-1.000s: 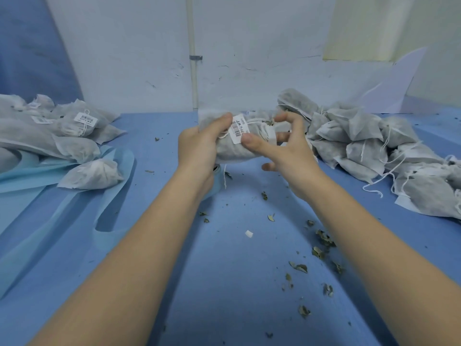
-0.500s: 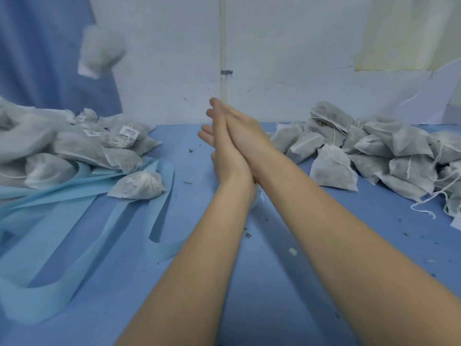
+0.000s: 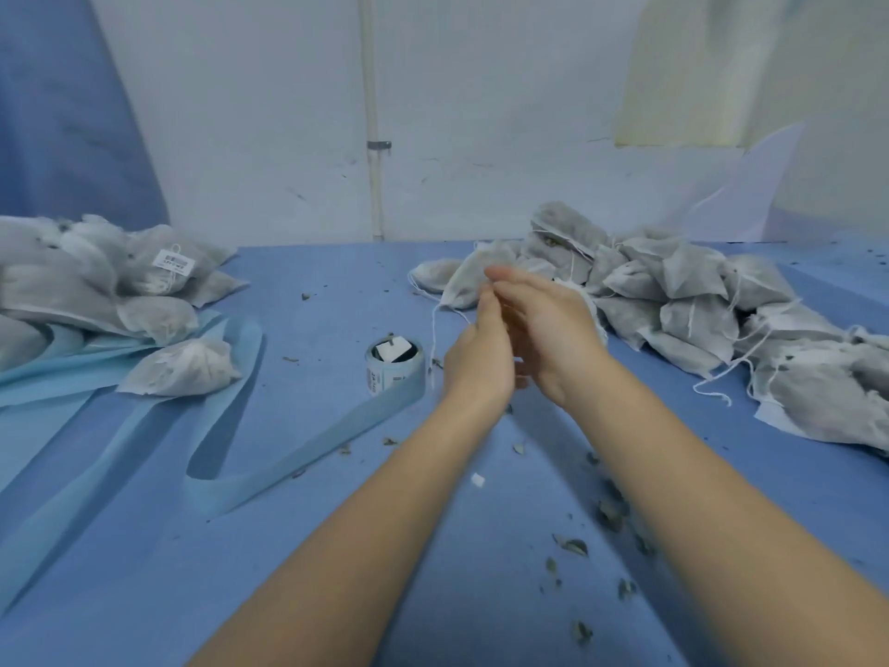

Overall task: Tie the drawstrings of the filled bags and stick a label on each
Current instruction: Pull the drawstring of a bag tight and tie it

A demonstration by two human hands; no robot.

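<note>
Blue cloth [image 3: 298,546] covers the table, with a white wall [image 3: 481,113] behind it. Both hands are held up in the middle of the frame. The left hand [image 3: 476,358] and the right hand [image 3: 548,329] are flat against each other, fingers straight and close together, holding nothing. A pile of bags without labels [image 3: 697,310] sits at the right, with loose white strings hanging out. A pile of finished bags [image 3: 110,291] sits at the upper left, and one shows a white label [image 3: 173,263]. A roll of labels [image 3: 395,365] stands just left of the hands. Small dry leaf bits [image 3: 572,546] lie near the lower right.
</note>
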